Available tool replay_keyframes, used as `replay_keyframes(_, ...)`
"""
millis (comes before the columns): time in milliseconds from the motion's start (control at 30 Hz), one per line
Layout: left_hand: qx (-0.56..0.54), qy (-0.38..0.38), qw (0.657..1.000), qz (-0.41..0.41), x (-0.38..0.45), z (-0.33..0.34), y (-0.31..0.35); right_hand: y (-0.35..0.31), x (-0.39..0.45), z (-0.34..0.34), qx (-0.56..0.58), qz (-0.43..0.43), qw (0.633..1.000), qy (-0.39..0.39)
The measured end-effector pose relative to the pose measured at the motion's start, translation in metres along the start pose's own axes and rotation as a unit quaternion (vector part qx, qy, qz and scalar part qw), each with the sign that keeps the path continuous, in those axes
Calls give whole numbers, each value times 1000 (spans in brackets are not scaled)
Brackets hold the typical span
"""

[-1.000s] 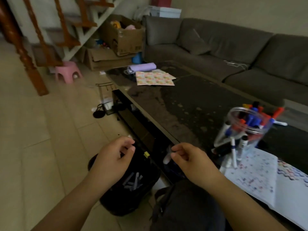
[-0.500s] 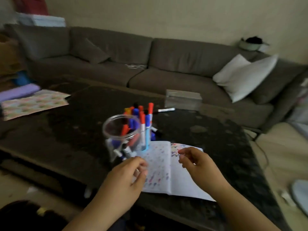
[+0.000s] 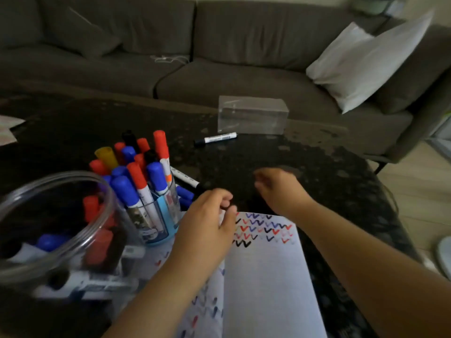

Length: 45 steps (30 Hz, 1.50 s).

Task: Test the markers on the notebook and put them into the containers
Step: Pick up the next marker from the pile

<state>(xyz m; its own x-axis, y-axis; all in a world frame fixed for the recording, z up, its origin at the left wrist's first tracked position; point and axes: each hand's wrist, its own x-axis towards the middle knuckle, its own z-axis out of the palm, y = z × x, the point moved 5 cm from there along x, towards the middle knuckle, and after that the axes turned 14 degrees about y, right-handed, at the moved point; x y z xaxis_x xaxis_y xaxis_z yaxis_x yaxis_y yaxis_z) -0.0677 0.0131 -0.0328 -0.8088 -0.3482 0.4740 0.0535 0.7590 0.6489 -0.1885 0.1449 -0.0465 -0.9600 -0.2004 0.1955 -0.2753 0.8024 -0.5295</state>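
An open notebook (image 3: pixel 266 272) lies on the dark table (image 3: pixel 329 181), its pages marked with red, blue and black zigzags. My left hand (image 3: pixel 207 228) hovers over its top left corner, fingers loosely curled, holding nothing I can see. My right hand (image 3: pixel 280 189) is blurred above the table beyond the notebook, fingers loosely curled and empty. A blue cup (image 3: pixel 158 223) crammed with several red, blue and black capped markers stands left of the notebook. A clear round jar (image 3: pixel 61 230) with markers inside is at the near left. A black-capped marker (image 3: pixel 216 139) lies alone farther back.
A clear rectangular box (image 3: pixel 252 115) stands at the table's far edge. More loose markers (image 3: pixel 185 179) lie behind the cup. A grey sofa (image 3: pixel 219 57) with a white pillow (image 3: pixel 366 62) runs behind the table. Tiled floor shows at the right.
The view swung from the floor and a dark bin to the tabletop and closed in. Both hands moved forward over the notebook; the right one reached beyond its top edge.
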Motion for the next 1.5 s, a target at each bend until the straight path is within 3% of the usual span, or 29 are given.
replay_keyframes(200, -80, 54, 992, -80, 19, 10, -21, -33, 88, 51, -60, -121, 991, 18)
replay_keyframes(500, -142, 42, 978, -148, 20, 24, -32, -50, 167, 109, -169, -156, 971, -69)
replay_keyframes(667, -150, 40, 975, -160, 23, 25, -38, -54, 178, 113, -220, -141, 962, -79)
replay_keyframes(800, -154, 44, 975, -157, 24, 24, -43, -53, 171, 110, -296, -199, 934, -32)
replay_keyframes(900, -147, 46, 977, -149, 23, 23, -43, -48, 157, 100, -206, -193, 959, -19)
replay_keyframes(1033, -140, 29, 978, -151, 20, 21, -41, -39, 120, 68, -38, -112, 993, 15)
replay_keyframes(1267, -138, -1, 979, -153, 16, 5, -18, -25, -14, 0, 141, 21, 988, -63)
replay_keyframes(1400, -190, -101, 953, -212, -2, -1, -3, -27, -96, -15, 303, 169, 930, -126)
replay_keyframes(1500, -328, -185, 880, -287, -30, -6, 14, -41, -144, -20, 498, 288, 797, -184)
